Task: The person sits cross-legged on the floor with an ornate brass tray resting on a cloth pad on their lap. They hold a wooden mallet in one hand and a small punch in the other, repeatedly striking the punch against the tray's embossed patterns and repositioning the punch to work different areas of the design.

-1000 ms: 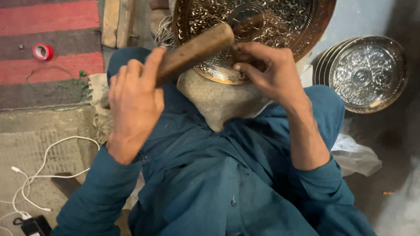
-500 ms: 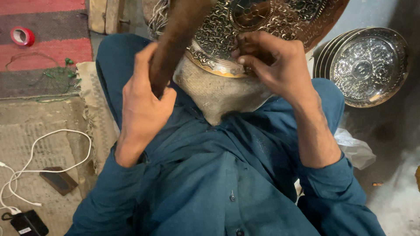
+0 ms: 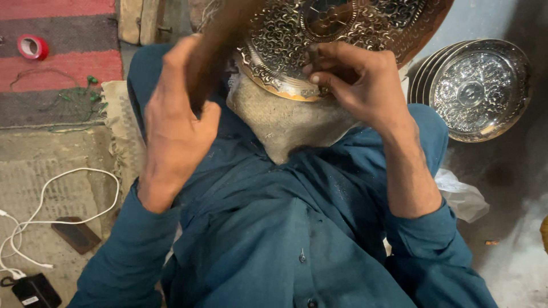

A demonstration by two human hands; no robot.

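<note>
Large round tray (image 3: pixel 342 34): brassy gold with a reddish-copper rim, covered in dense scrolled floral relief around a dark central medallion. Wooden mallet (image 3: pixel 220 43): dull dark brown, blurred. Padded support (image 3: pixel 285 122) under the tray: beige, coarse sacking weave. Shirt (image 3: pixel 274 228): plain teal blue, small dark buttons. Stacked plates (image 3: pixel 476 88): silvery, embossed all over, thin gold edges. Rug (image 3: pixel 57 63): red and grey-brown stripes. Tape roll (image 3: pixel 32 47): red with white core. Mat (image 3: pixel 45 154): tan, fine woven texture. Cable (image 3: pixel 63 197): white. Charger block (image 3: pixel 35 291): black. Plastic bag (image 3: pixel 462 197): whitish, translucent. Thin wire (image 3: pixel 74 91) on rug: green.
</note>
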